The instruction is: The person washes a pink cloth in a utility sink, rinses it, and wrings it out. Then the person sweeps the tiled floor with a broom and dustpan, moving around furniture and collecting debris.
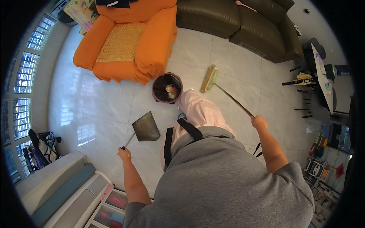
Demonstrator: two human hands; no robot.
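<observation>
My left hand grips the handle of a dark dustpan, whose pan is on my left side, above or on the tiled floor; I cannot tell which. Out to the right, my right hand is closed around the long metal handle of a broom with a green head and yellowish bristles. Between the two tools, in front of my feet, stands a round trash bin with a dark liner. Some crumpled, light-coloured waste lies inside it.
An armchair with an orange cover stands just behind the bin. Beyond it is a brown leather sofa. A table with chairs is at the right. Windows line the left, and drawers stand near my left elbow.
</observation>
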